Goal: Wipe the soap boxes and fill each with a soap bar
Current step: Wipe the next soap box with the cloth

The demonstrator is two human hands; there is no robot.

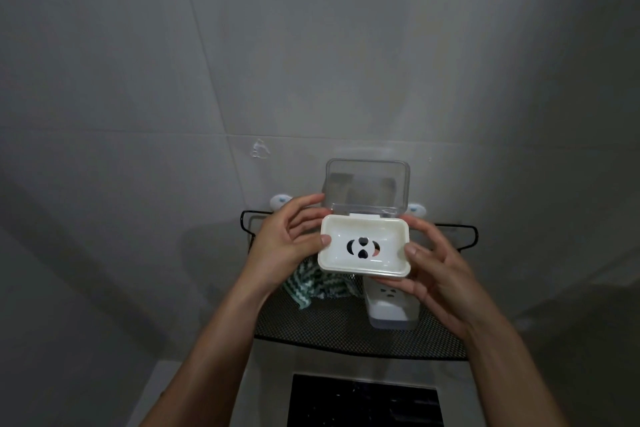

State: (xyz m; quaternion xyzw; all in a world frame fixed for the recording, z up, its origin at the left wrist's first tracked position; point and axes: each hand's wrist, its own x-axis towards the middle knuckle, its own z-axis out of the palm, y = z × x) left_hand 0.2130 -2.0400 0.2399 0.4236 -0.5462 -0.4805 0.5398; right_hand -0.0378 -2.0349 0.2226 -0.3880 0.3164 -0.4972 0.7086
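White plastic fills our grip: we hold one open soap box [364, 246] in both hands, lifted above a black mesh shelf [346, 333] fixed to a grey tiled wall [207, 62]. Our left hand [287, 243] clasps the box's left end, thumb pressed on the rim, index finger stretched up to the corner of the clear lid [367, 185]. Our right hand [433, 270] cups the right end from below, thumb on the rim and fingers curled under the base. Both forearms rise from the bottom of the frame, bare to the elbow.

The box tray is a rounded rectangle, tilted toward us, with four dark drain cut-outs at the centre of its floor. No soap lies in it. Its transparent lid stands hinged upright at the far edge.

We count two soap boxes: the one we hold and a second soap box [391, 305] resting on the shelf just below our right hand, partly hidden; whether it holds soap we cannot tell. One green-and-white cloth [311, 288] lies crumpled on the shelf beneath the held box. Two white wall mounts [281, 199] flank the lid behind our hands.
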